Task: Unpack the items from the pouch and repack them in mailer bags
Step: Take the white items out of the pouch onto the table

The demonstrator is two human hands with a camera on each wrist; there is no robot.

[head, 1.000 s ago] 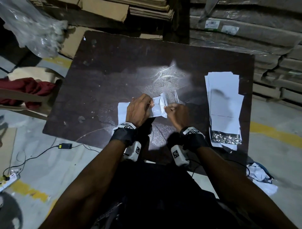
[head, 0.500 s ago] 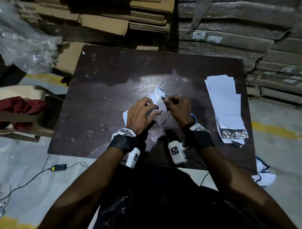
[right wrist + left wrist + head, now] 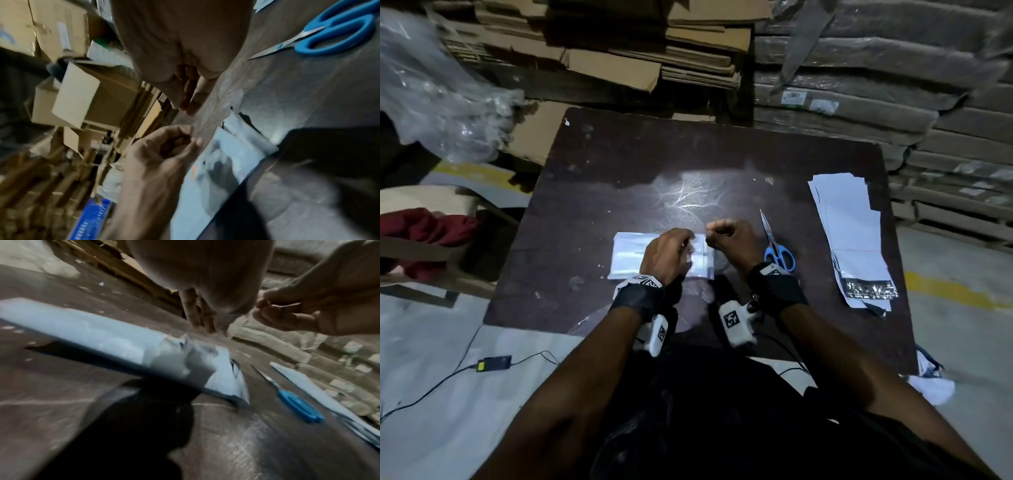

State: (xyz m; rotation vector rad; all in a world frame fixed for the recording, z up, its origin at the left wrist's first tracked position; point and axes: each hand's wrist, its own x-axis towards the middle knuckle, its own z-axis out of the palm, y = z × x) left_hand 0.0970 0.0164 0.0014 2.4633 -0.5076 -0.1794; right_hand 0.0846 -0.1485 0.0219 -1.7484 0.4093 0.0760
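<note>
1. The flat white plastic mailer bag [image 3: 631, 255] lies on the dark brown scuffed bench [image 3: 619, 164], near the middle of its near edge, with its long side along that edge.
2. The left hand [image 3: 666, 255] is over the bag's right half, fingers curled down; the left wrist view shows its fingertips [image 3: 207, 324] pinched just above the bag's crumpled end.
3. The right hand [image 3: 729, 241] is just beside the left, above the bag's right end, its grip narrow: thumb and forefinger pinch a thin clear strip of film [image 3: 284, 305].
4. Blue-handled steel scissors [image 3: 775, 245] lie closed just right of the right hand, blades pointing to the far edge.
5. A fanned stack of flat white mailer bags [image 3: 849, 233] lies along the right edge; one shows a silvery band at its near end.
</note>
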